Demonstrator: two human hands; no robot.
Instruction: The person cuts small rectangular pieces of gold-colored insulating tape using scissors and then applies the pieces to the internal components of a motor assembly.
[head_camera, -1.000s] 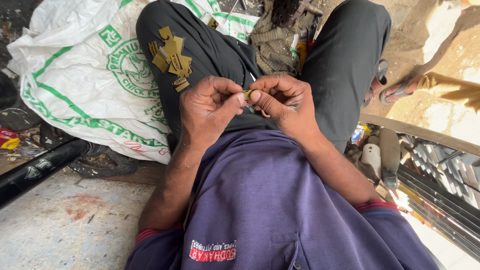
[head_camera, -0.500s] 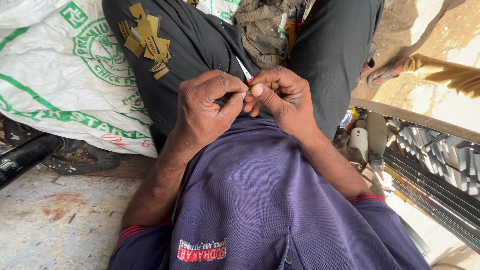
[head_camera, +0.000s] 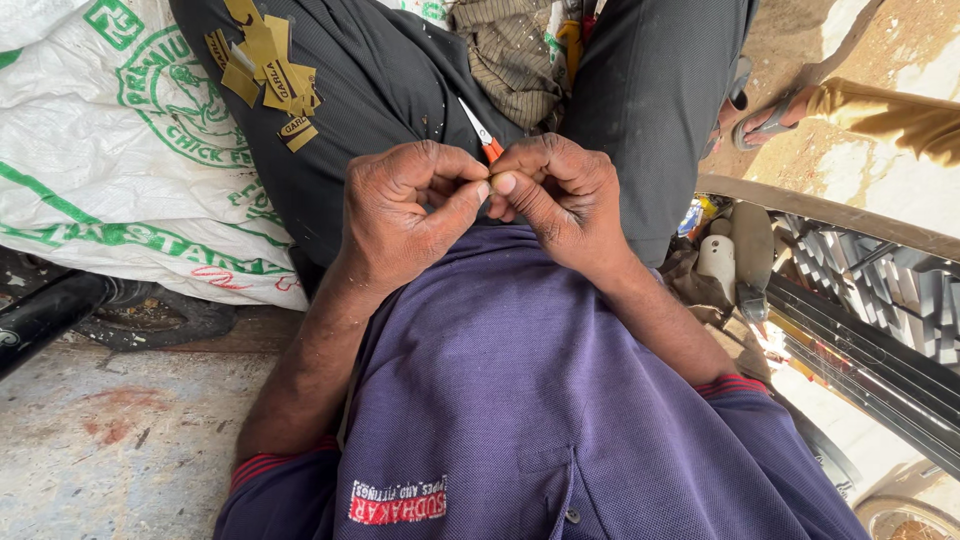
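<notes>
My left hand (head_camera: 405, 215) and my right hand (head_camera: 560, 195) meet over my lap, fingertips pinched together on a very small object that the fingers hide. A thin white stick with an orange end (head_camera: 480, 132) lies on my dark trousers just beyond the fingertips. Several yellow-brown sticker strips (head_camera: 268, 72) cling to my left trouser leg (head_camera: 340, 120). My purple polo shirt (head_camera: 520, 400) fills the lower part of the view.
A white woven sack with green print (head_camera: 110, 170) lies at the left. A black pipe (head_camera: 45, 315) rests on the stained concrete floor (head_camera: 120, 440). Metal bars and small clutter (head_camera: 850, 320) are at the right. Another person's sandalled foot (head_camera: 765, 120) is at the upper right.
The view has shifted closer to my hands. Both hands stay pinched together on the small object, the fingers working slightly; the white and orange stick now shows beyond them.
</notes>
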